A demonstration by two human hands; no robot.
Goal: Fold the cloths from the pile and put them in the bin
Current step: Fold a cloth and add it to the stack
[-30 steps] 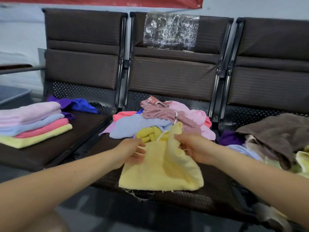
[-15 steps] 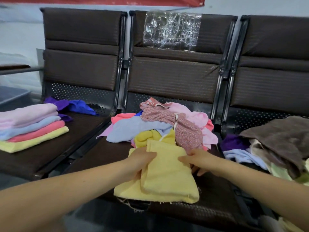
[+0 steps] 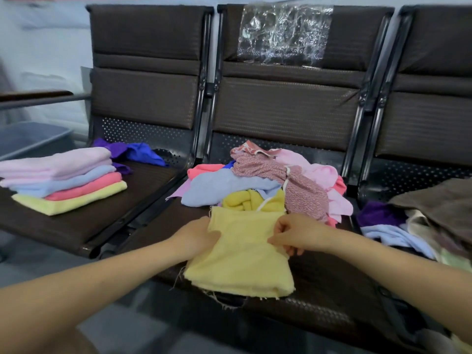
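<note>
no readable writing shows anywhere. the pale yellow cloth [image 3: 240, 254] lies folded on the middle seat [image 3: 319, 302] of a dark brown bench, in front of the loose pile [image 3: 265, 180]. the left hand [image 3: 196, 237] grips its left edge; the right hand [image 3: 293, 233] pinches its right edge. a folded stack [image 3: 63, 180] rests on the left seat [image 3: 84, 226], a grey bin [image 3: 28, 139] beyond it. crinkled clear plastic [image 3: 283, 34] clings to the middle backrest.

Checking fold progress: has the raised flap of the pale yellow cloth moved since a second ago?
Yes. The flap has come down toward the middle seat and now lies flat on the pale yellow cloth, with the left hand and right hand at its sides.
</note>
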